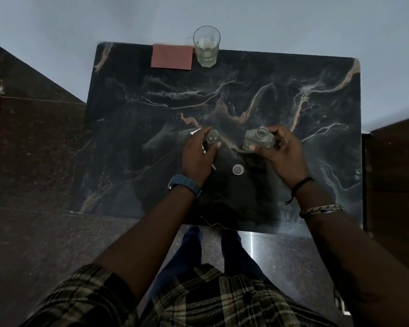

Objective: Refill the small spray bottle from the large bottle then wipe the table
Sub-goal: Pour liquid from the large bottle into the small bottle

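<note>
The person is wearing a plaid shirt [198, 300], dark trousers [232, 251], a blue watch [184, 182], and black and metal bracelets [321, 210].

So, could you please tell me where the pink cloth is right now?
In the head view, the pink cloth lies flat at the table's far edge, left of centre, immediately left of the drinking glass.
</note>
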